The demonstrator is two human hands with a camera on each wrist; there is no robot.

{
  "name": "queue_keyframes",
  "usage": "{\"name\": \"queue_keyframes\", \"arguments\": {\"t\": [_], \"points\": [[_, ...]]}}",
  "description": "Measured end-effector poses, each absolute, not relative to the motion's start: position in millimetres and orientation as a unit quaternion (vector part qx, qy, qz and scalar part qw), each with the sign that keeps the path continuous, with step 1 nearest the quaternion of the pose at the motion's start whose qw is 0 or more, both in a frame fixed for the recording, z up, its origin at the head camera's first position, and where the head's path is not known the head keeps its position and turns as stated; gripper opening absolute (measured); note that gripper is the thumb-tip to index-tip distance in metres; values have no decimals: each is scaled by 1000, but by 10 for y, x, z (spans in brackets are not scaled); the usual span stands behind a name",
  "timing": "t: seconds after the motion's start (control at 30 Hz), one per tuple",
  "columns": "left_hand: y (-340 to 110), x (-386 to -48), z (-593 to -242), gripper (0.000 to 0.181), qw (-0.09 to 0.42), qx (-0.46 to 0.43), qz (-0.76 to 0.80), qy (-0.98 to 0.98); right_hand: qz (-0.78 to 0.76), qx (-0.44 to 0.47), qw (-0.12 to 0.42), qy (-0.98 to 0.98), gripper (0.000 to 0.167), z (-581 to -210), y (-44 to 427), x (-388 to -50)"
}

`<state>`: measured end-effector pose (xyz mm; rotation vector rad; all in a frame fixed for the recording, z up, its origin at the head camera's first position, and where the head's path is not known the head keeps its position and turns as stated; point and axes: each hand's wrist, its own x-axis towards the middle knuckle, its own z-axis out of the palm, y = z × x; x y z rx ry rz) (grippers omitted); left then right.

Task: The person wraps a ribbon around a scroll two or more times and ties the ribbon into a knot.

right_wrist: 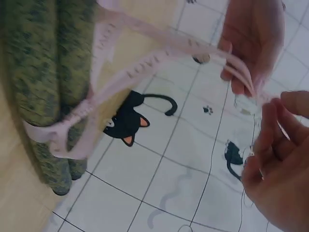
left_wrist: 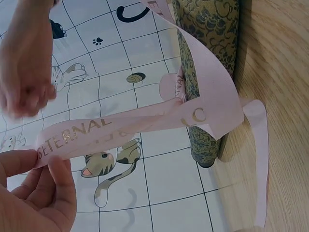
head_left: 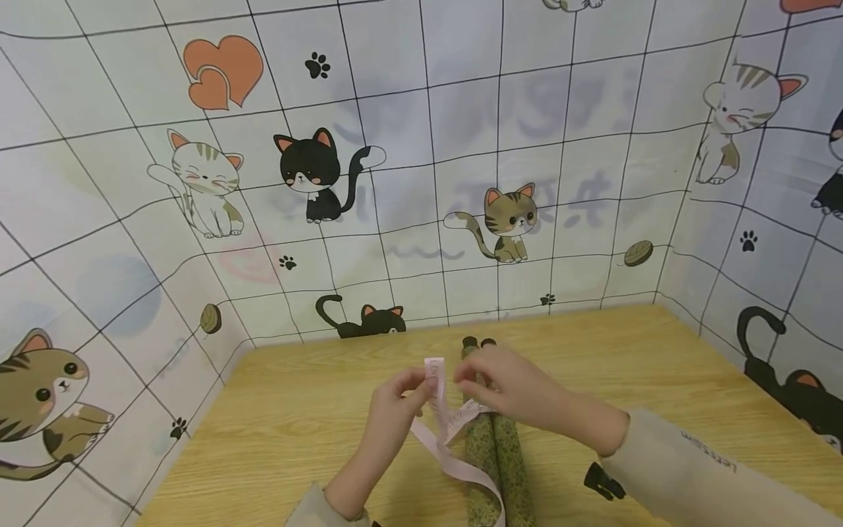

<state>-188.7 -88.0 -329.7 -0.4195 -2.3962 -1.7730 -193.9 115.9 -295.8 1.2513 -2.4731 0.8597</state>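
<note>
The pink ribbon [left_wrist: 215, 92] loops round 2 patterned rods [head_left: 482, 443] pointing away from the person, its raised strip pinched by the left hand [head_left: 395, 406] left of them; the nearer right hand [head_left: 510, 380] is above them, its hold impossible to tell.

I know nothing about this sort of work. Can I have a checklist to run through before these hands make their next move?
1. Two long, green-patterned cylinders side by side: ok.
2. Flat, pale pink ribbon with gold lettering wrapped on them: ok, near their far ends.
3. Bare left hand holding the ribbon: ok, pinched.
4. Bare right hand gripping the ribbon: cannot tell; close, but blurred at the wrist views.
5. Loose ribbon free of curls: not ok; a length curves before the cylinders.
6. Small black object clear of the ribbon: ok, lying apart.
</note>
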Motion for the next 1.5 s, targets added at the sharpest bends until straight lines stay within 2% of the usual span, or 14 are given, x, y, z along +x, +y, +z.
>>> {"name": "queue_keyframes", "arguments": {"t": [0.1, 0.23, 0.3, 0.47, 0.6, 0.77, 0.83, 0.97, 1.03, 1.1, 1.2, 1.27, 1.37, 1.5], "points": [[-902, -1899, -3293, 28, 56, -140, -611, -777, 215, 518, 112, -820, 10, -3107, 1214, -1765], [-922, -1911, -3287, 27, 47, -144, -639, -754, 142, 592, 43, -792, 15, -3306, 1259, -1547], [-924, -1914, -3285, 27, 46, -142, -646, -749, 110, 612, 33, -783, 15, -3399, 1272, -1471], [-915, -1919, -3285, 27, 50, -142, -658, -737, 27, 646, 69, -760, 15, -3594, 1283, -1364], [-912, -1918, -3289, 27, 50, -142, -665, -732, 52, 639, 62, -765, 20, -3720, 1297, -1337], [-922, -1923, -3305, 25, 50, -139, -662, -735, 170, 600, -16, -782, 24, -3763, 1383, -1336], [-928, -1929, -3312, 25, 53, -138, -663, -734, 189, 584, -23, -789, 25, -3726, 1442, -1336], [-945, -1942, -3321, 26, 62, -133, -667, -730, 247, 514, -60, -819, 15, -3602, 1594, -1281], [-954, -1948, -3323, 26, 66, -130, -668, -730, 313, 468, -113, -819, 12, -3542, 1665, -1246], [-965, -1954, -3328, 26, 68, -126, -666, -732, 353, 438, -123, -817, 15, -3494, 1740, -1217], [-988, -1962, -3340, 26, 73, -122, -664, -734, 391, 438, -68, -807, 31, -3433, 1846, -1187], [-1007, -1970, -3351, 26, 77, -123, -663, -735, 386, 451, 38, -804, 43, -3402, 1904, -1180], [-1033, -1982, -3365, 27, 80, -121, -665, -733, 427, 427, 140, -785, 43, -3361, 1988, -1175], [-1055, -1989, -3372, 26, 76, -115, -669, -730, 554, 396, 143, -719, 41, -3314, 2135, -1204]]}}
